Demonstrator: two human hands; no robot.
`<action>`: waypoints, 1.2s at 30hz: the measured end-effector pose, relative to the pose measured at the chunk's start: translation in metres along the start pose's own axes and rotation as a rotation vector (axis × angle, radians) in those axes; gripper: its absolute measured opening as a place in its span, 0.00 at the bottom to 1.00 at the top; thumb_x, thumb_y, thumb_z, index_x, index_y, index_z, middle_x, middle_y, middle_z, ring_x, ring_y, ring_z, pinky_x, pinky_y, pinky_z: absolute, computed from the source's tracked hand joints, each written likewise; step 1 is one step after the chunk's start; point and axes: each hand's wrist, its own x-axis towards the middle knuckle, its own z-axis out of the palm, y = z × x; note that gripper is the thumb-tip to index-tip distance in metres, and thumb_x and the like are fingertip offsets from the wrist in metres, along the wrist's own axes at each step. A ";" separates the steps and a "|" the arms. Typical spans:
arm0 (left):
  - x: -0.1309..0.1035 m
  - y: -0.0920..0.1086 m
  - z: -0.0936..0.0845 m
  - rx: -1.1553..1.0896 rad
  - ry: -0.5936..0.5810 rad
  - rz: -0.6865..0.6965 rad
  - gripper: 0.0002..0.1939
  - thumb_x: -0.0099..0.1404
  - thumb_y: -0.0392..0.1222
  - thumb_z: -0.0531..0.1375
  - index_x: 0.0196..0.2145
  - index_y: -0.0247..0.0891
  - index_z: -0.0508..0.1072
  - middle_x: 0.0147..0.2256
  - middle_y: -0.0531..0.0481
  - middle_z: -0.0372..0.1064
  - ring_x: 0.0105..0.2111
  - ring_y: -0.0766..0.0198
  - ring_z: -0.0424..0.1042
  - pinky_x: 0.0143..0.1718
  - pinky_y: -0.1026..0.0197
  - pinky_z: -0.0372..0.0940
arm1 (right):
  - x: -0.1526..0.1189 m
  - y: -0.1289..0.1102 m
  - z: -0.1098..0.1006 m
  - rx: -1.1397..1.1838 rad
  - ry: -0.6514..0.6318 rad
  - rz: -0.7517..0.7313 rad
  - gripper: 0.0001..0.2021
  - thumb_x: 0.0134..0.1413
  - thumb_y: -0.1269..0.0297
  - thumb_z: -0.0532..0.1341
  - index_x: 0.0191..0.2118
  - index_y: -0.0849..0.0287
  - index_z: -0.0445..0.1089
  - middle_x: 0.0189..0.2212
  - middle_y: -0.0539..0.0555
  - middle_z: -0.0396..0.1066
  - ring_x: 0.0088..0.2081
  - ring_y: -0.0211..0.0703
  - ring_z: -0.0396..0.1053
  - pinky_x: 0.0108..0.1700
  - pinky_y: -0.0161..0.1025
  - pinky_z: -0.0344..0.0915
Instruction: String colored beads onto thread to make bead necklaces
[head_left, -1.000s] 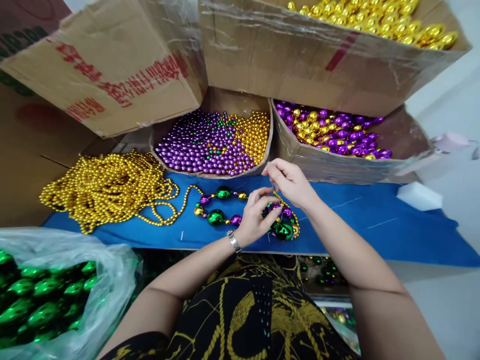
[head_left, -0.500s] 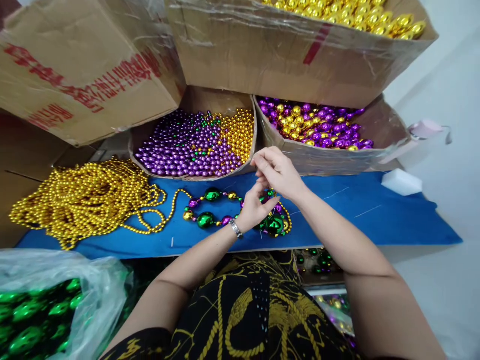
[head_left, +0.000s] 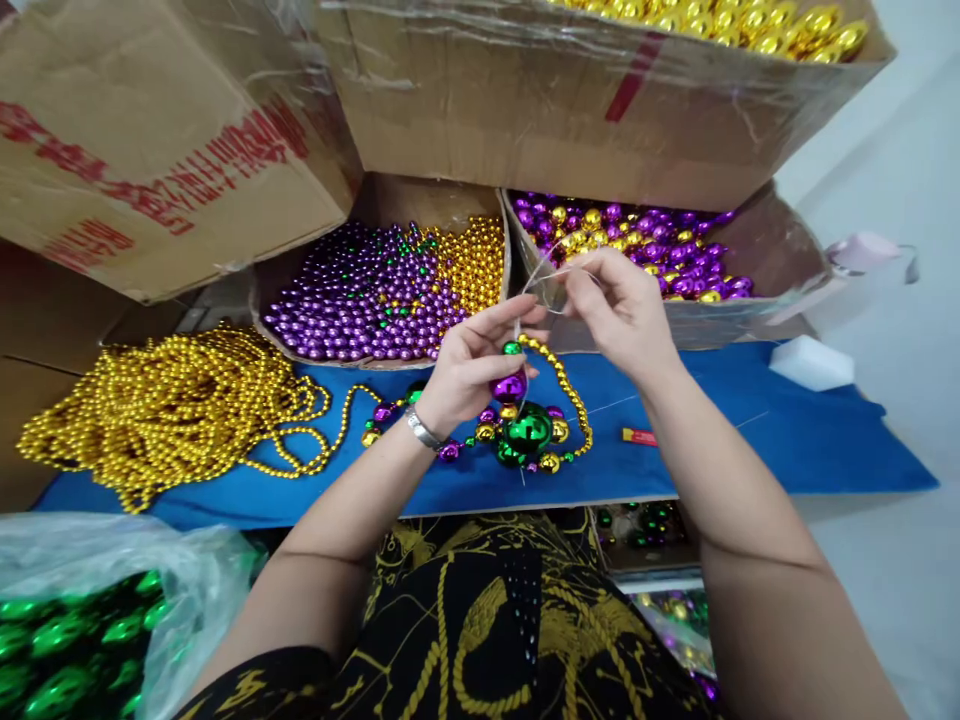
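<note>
My left hand (head_left: 476,365), with a metal-banded watch or bracelet (head_left: 422,430) at its wrist, is closed on the end of a bead necklace (head_left: 529,430) by a purple bead. The necklace has large green, purple and gold beads and a run of small gold beads curving down to the blue work surface. A thin clear thread (head_left: 538,270) rises from the held end in a loop. Up and to the right, my right hand (head_left: 619,305) pinches that thread between thumb and fingers. Part of the necklace lies behind my left hand.
Tangled gold bead strands (head_left: 172,410) lie at the left. Behind stand an open box of purple and gold beads (head_left: 375,290) and another bead box (head_left: 675,320), under larger cartons (head_left: 600,120). A small red-and-yellow item (head_left: 639,436) and a white block (head_left: 811,363) rest at right.
Both hands have moved apart, the right one up and rightward with the thread stretched in a loop. The necklace end is now raised in my left hand. The red-and-yellow item has come into view.
</note>
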 end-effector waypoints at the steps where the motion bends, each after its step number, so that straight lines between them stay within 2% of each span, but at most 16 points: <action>1: -0.001 -0.001 -0.004 -0.014 0.001 -0.009 0.28 0.63 0.45 0.62 0.60 0.42 0.65 0.59 0.42 0.65 0.54 0.51 0.70 0.37 0.57 0.77 | -0.009 0.009 0.003 0.028 -0.023 0.045 0.18 0.64 0.48 0.54 0.44 0.57 0.70 0.40 0.53 0.71 0.42 0.38 0.70 0.46 0.39 0.67; 2: -0.002 -0.004 -0.008 -0.041 0.004 -0.021 0.28 0.63 0.44 0.62 0.60 0.42 0.65 0.59 0.42 0.65 0.54 0.51 0.70 0.37 0.57 0.77 | -0.021 0.021 0.008 0.065 -0.072 0.077 0.17 0.63 0.49 0.56 0.46 0.57 0.70 0.40 0.53 0.71 0.41 0.38 0.70 0.45 0.39 0.67; 5: -0.009 -0.022 -0.014 -0.125 -0.009 -0.072 0.28 0.61 0.40 0.63 0.59 0.41 0.67 0.58 0.41 0.66 0.54 0.52 0.71 0.38 0.57 0.77 | -0.058 0.057 0.034 0.172 -0.337 0.140 0.21 0.59 0.51 0.61 0.53 0.56 0.67 0.46 0.55 0.72 0.47 0.42 0.70 0.49 0.42 0.67; 6: -0.011 -0.028 -0.016 -0.134 -0.019 -0.080 0.28 0.60 0.39 0.63 0.59 0.41 0.67 0.58 0.40 0.66 0.53 0.53 0.71 0.39 0.57 0.77 | -0.069 0.066 0.041 0.190 -0.410 0.182 0.20 0.59 0.50 0.60 0.51 0.57 0.68 0.44 0.54 0.73 0.45 0.42 0.71 0.48 0.41 0.68; 8: -0.013 -0.037 -0.019 -0.094 -0.034 -0.073 0.28 0.60 0.37 0.64 0.58 0.41 0.67 0.58 0.41 0.67 0.54 0.54 0.71 0.42 0.57 0.76 | -0.083 0.075 0.049 0.180 -0.454 0.296 0.19 0.62 0.49 0.56 0.46 0.59 0.70 0.36 0.52 0.73 0.37 0.39 0.72 0.41 0.37 0.68; 11: -0.015 -0.046 -0.024 0.140 -0.052 -0.070 0.28 0.61 0.36 0.63 0.59 0.40 0.67 0.58 0.40 0.67 0.54 0.54 0.70 0.46 0.55 0.73 | -0.090 0.071 0.045 0.096 -0.362 0.401 0.19 0.63 0.47 0.54 0.41 0.60 0.70 0.28 0.48 0.68 0.29 0.35 0.67 0.31 0.32 0.62; 15: -0.020 -0.058 -0.029 0.545 -0.046 0.015 0.27 0.63 0.34 0.59 0.60 0.41 0.65 0.57 0.41 0.66 0.56 0.53 0.67 0.51 0.50 0.69 | -0.094 0.058 0.037 0.040 -0.314 0.415 0.18 0.63 0.48 0.55 0.39 0.59 0.70 0.26 0.47 0.66 0.27 0.33 0.62 0.30 0.31 0.57; 18: -0.024 -0.066 -0.029 0.813 0.003 0.139 0.30 0.64 0.37 0.60 0.63 0.41 0.61 0.60 0.39 0.61 0.61 0.51 0.59 0.61 0.42 0.59 | -0.102 0.057 0.041 0.036 -0.283 0.431 0.19 0.64 0.47 0.54 0.42 0.58 0.72 0.29 0.49 0.69 0.29 0.35 0.64 0.32 0.33 0.60; 20: -0.028 -0.067 -0.027 0.930 0.026 0.183 0.32 0.65 0.42 0.61 0.64 0.39 0.58 0.61 0.36 0.56 0.62 0.49 0.56 0.62 0.42 0.56 | -0.106 0.060 0.043 0.006 -0.207 0.418 0.19 0.64 0.48 0.55 0.45 0.57 0.73 0.34 0.52 0.71 0.34 0.39 0.68 0.37 0.36 0.65; 23: -0.035 -0.064 -0.024 1.011 0.082 0.210 0.31 0.65 0.47 0.62 0.63 0.36 0.60 0.55 0.36 0.58 0.57 0.51 0.61 0.57 0.46 0.63 | -0.106 0.063 0.040 -0.100 -0.119 0.348 0.18 0.63 0.49 0.56 0.45 0.56 0.75 0.42 0.57 0.70 0.44 0.45 0.70 0.48 0.44 0.68; 26: -0.046 -0.058 -0.020 1.110 0.254 0.274 0.27 0.63 0.47 0.64 0.57 0.36 0.66 0.46 0.39 0.62 0.48 0.53 0.65 0.48 0.49 0.67 | -0.105 0.063 0.036 -0.190 -0.073 0.289 0.17 0.62 0.50 0.56 0.44 0.55 0.76 0.48 0.60 0.68 0.52 0.49 0.68 0.53 0.48 0.67; 28: -0.055 -0.054 -0.015 1.148 0.345 0.357 0.22 0.62 0.44 0.64 0.53 0.37 0.68 0.42 0.41 0.63 0.44 0.54 0.66 0.45 0.51 0.67 | -0.105 0.063 0.036 -0.207 -0.063 0.276 0.17 0.63 0.50 0.56 0.44 0.56 0.76 0.51 0.60 0.66 0.54 0.50 0.67 0.55 0.49 0.67; 29: -0.058 -0.052 -0.013 1.136 0.342 0.388 0.20 0.63 0.42 0.64 0.52 0.38 0.68 0.41 0.42 0.64 0.43 0.55 0.67 0.43 0.52 0.67 | -0.105 0.063 0.036 -0.206 -0.064 0.274 0.17 0.63 0.50 0.56 0.44 0.56 0.76 0.51 0.60 0.66 0.54 0.49 0.67 0.55 0.49 0.66; 31: -0.063 -0.049 -0.007 1.064 0.245 0.376 0.20 0.64 0.40 0.63 0.53 0.40 0.66 0.42 0.43 0.67 0.43 0.56 0.68 0.43 0.54 0.68 | -0.105 0.062 0.038 -0.196 -0.071 0.270 0.17 0.63 0.51 0.56 0.44 0.55 0.75 0.52 0.60 0.66 0.53 0.49 0.68 0.56 0.49 0.66; 33: -0.064 -0.048 -0.002 0.988 0.124 0.277 0.22 0.66 0.40 0.60 0.57 0.41 0.63 0.46 0.41 0.68 0.46 0.56 0.68 0.46 0.53 0.67 | -0.105 0.061 0.039 -0.189 -0.073 0.267 0.17 0.63 0.51 0.56 0.45 0.55 0.75 0.52 0.60 0.66 0.53 0.49 0.68 0.56 0.49 0.67; 36: -0.059 -0.049 0.000 0.908 0.068 0.103 0.22 0.68 0.43 0.59 0.58 0.40 0.63 0.48 0.41 0.69 0.48 0.55 0.68 0.49 0.51 0.66 | -0.105 0.061 0.039 -0.193 -0.058 0.264 0.16 0.63 0.52 0.56 0.45 0.55 0.75 0.52 0.60 0.66 0.52 0.48 0.69 0.55 0.47 0.67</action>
